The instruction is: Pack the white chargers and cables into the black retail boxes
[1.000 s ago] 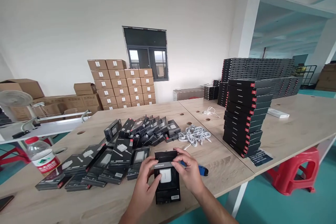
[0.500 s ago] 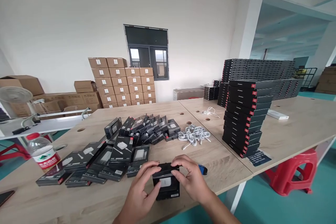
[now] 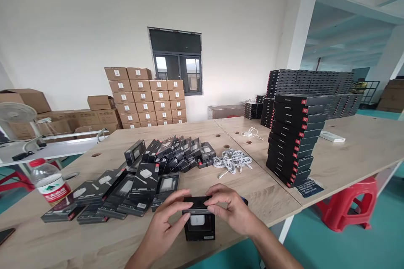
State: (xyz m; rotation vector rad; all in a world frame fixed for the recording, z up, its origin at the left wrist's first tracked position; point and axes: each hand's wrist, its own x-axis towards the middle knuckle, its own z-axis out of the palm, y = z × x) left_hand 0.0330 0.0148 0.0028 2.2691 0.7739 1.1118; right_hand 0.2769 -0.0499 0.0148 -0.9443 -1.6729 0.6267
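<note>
While cartons (image 3: 144, 96) stand beyond the wood-grained table (image 3: 78, 246), both grips (image 3: 164, 220) (image 3: 232, 211) hold a black box (image 3: 194, 234).

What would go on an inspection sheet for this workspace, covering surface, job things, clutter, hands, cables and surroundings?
Surface: wood-toned table with round holes.
Job things: black box between the hands, white charger showing in its front; loose boxes heaped beyond and to the left; tall stack at right.
Clutter: bottle by the loose boxes; dark flat thing cut off by the frame.
Hands: left hand and right hand hold the black box near its top corners.
Cables: white cables in a tangled heap; smaller tangle farther back.
Surroundings: stacked cartons, window, fan, red stool.
</note>
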